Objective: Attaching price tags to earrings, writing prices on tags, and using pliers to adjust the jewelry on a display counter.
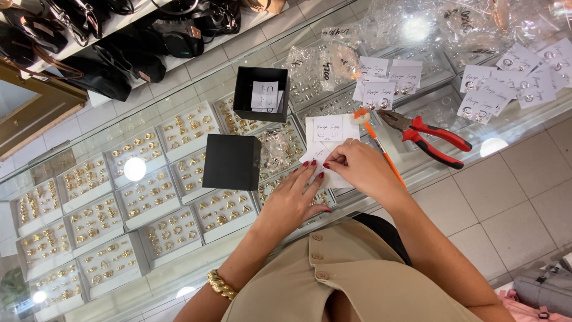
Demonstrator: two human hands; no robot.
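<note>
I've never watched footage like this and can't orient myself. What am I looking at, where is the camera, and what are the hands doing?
There is no machine: the single picture comes from a camera on a person's head, looking down at their own hands. Both work on a glass counter above trays of gold jewellery. The left hand and right hand pinch a small white card. Nearby lie a black box lid, an open black box, red-handled pliers, an orange pen and more white cards.

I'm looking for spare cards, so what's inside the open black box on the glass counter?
The open black box holds a few small white cards leaning inside. Whatever lies beneath them is covered.
</note>
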